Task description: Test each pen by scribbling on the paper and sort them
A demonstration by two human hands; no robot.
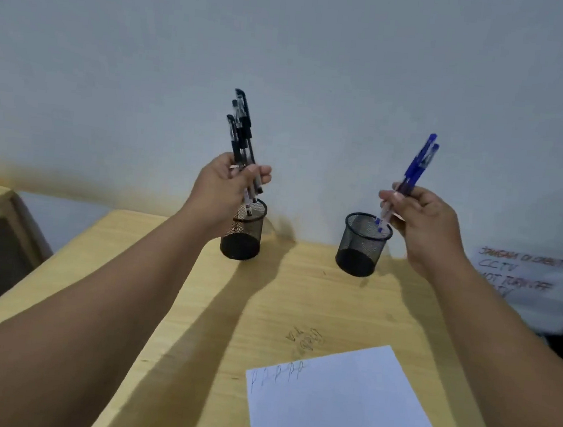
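Black pens (241, 133) stand bunched in the left hand (222, 190), blue pens (417, 168) in the right hand (420, 220), each bundle clasped by curled fingers with the caps up and the tips pointing down into a mesh cup. Taking the paper (341, 401) as landmark: it lies on the wooden counter (300, 294) nearest the viewer, with a short row of scribbles along its far-left edge. Both cups sit well beyond it, near the wall. The left cup (241, 237) is beyond the paper and to its left, directly under the black bundle. The right cup (361, 245) stands straight beyond the paper, under the blue tips.

The scribbles and the colour-split bundles suggest testing is over and sorting is at its last step. Whether the pens are going in or coming out cannot be told. If going in, the next move calls for lowering each bundle straight down and loosening the fingers only once the tips are inside the rim, so no pen tips the light cups.
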